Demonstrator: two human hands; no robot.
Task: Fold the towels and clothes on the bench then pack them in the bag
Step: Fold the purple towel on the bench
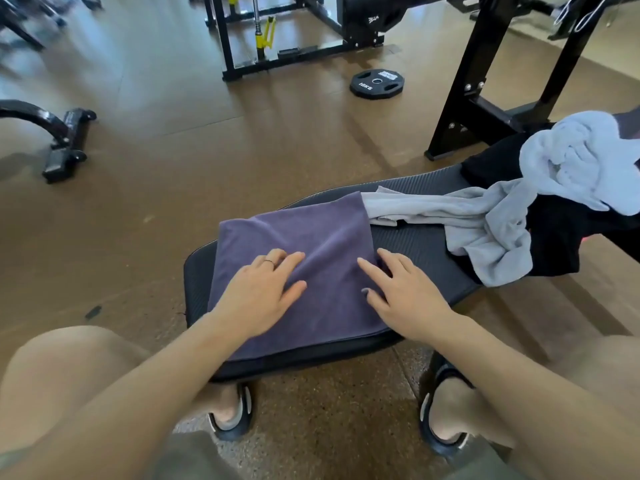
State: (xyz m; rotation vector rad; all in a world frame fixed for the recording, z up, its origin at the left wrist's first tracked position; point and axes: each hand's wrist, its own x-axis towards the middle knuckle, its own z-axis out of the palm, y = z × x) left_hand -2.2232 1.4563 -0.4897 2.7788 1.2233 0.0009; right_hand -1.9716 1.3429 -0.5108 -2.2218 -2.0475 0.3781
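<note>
Head view shows left hand and right hand, grip flat and apart, smoothing the folded purple towel at the tabletop's near end.

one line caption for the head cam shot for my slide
Both hands, left and right, press flat on a folded purple towel on the gym bench.

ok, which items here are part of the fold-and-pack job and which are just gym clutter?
Job:
purple towel, under left hand and right hand
grey towel
light blue towel
black garment
bench

Clutter:
weight plate
rack frame
black stand
No bag is in view.
</note>
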